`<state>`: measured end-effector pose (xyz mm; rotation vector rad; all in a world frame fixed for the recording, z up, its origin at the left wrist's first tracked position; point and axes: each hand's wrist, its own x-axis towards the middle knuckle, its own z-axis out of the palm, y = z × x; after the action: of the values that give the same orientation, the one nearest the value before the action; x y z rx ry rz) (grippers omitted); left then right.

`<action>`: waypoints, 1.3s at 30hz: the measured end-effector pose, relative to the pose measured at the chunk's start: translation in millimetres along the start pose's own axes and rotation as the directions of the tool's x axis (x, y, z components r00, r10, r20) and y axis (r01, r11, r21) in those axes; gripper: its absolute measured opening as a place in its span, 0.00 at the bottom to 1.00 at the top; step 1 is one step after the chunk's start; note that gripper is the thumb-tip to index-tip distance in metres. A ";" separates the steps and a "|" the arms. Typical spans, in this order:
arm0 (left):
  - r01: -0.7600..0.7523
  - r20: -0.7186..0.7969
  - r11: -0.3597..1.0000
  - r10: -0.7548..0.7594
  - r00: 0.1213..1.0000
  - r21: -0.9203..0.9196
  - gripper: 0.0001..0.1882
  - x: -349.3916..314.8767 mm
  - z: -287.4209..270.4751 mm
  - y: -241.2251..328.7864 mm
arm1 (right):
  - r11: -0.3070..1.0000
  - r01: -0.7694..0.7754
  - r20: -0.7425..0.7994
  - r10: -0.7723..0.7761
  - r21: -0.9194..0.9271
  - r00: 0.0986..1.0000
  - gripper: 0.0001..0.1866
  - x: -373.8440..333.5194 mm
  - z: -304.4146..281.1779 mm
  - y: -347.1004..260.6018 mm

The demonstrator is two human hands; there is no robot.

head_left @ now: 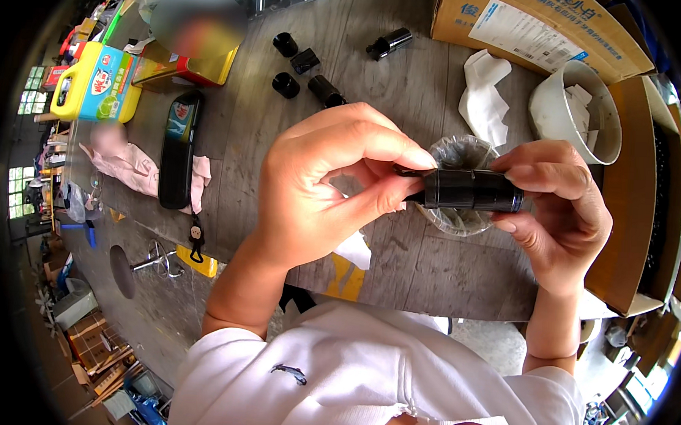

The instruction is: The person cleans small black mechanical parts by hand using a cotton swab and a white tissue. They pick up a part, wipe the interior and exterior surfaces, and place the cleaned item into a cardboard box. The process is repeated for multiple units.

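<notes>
Table (429, 269) of grey wood carries a cardboard box (531, 23) at the far edge, a white tub (558, 108), a crumpled white cloth (484, 97) and 5 small black parts (285, 85). Right hand (561, 214) grasps a black tube (471, 190) held level above a clear plastic cup (458, 153). Left hand (334, 189) pinches the tube's left end between thumb and forefinger.

Grey table (407, 79) (black caps (285, 85), tissue (484, 97))
</notes>
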<state>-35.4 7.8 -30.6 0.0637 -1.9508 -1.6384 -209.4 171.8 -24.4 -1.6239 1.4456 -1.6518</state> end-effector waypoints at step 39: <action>-0.097 0.017 0.931 0.098 0.995 0.352 0.08 3.1 8.7 7.6 | 0.939 0.159 0.029 -0.158 -0.306 0.987 0.31 -1.5 14.6 0.2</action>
<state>-39.4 16.1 -23.0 0.1050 -2.1897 -1.2089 -195.9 167.4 -28.4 -1.9562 1.6775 -1.5635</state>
